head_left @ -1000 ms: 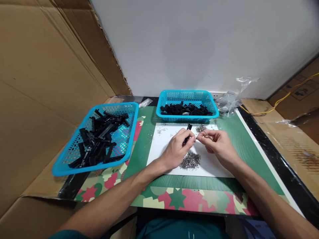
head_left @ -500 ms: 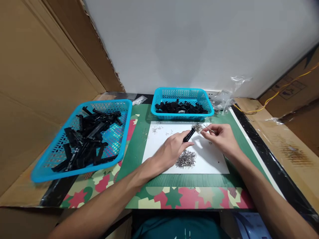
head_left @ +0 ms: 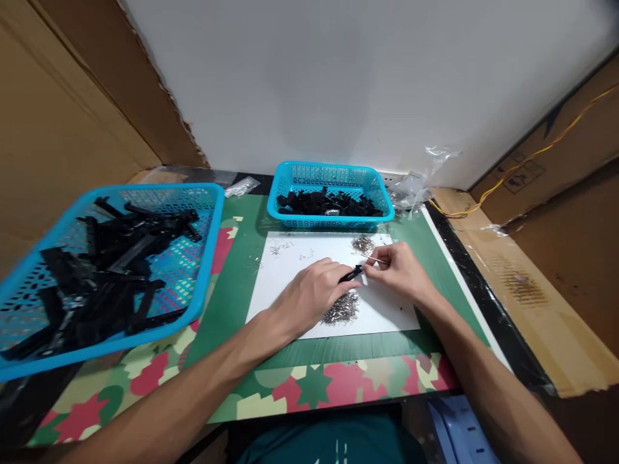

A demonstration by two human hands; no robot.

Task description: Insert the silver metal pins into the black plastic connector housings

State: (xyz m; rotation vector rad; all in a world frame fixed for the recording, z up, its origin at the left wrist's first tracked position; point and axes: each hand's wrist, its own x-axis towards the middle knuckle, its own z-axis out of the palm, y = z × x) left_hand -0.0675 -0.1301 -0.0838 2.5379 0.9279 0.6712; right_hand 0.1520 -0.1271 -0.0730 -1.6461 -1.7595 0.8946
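Observation:
My left hand is closed around a black plastic part, whose far end sticks out past the fingers. Close against that end, the fingertips of my right hand are pinched together. A thin metal rod lies in the right hand's grip and points to the left. Whether the right fingertips also hold a tiny piece is too small to tell. Partly under my left hand, a pile of small shiny metal pieces rests on a white sheet. Behind the hands lies a smaller pile of metal bits.
A blue basket of long black parts stands at the left. Another blue basket, with small black pieces, is by the wall. Plastic bags lie beside it. Loose bits are scattered on the sheet's far left.
My right hand has come in from the small pile to the end of the black part. The left hand has tilted that part lower. The camera view has swung, shifting the scene left.

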